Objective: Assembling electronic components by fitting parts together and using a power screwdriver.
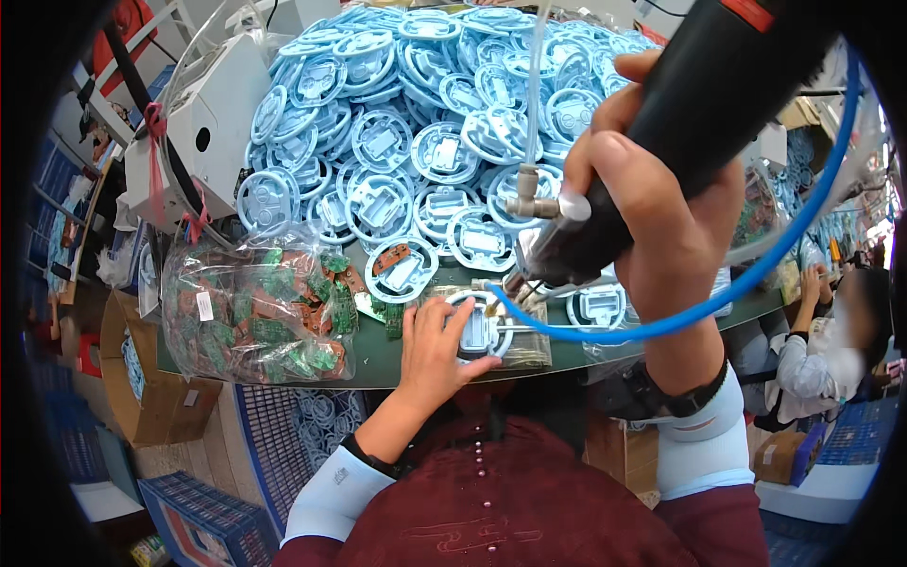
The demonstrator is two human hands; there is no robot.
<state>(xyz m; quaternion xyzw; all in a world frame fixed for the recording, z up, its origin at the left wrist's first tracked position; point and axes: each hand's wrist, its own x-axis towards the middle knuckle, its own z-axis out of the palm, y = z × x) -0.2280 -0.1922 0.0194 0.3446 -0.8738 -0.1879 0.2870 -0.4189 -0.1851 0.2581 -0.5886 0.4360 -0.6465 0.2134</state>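
My right hand is wrapped round a thick black power screwdriver, tilted so that its tip points down and left. A blue hose loops below it. The tip is over a light blue round plastic part at the near edge of the table; whether it touches is hard to make out. My left hand grips that part's rim from the left, thumb on the near side and fingers on the far side. Just beyond lies another round plastic housing with a brown circuit board on it.
A big heap of light blue round housings fills the table's far side. At left, a clear bag holds green and brown circuit boards. One more housing lies right. A white machine stands far left; a co-worker sits at right.
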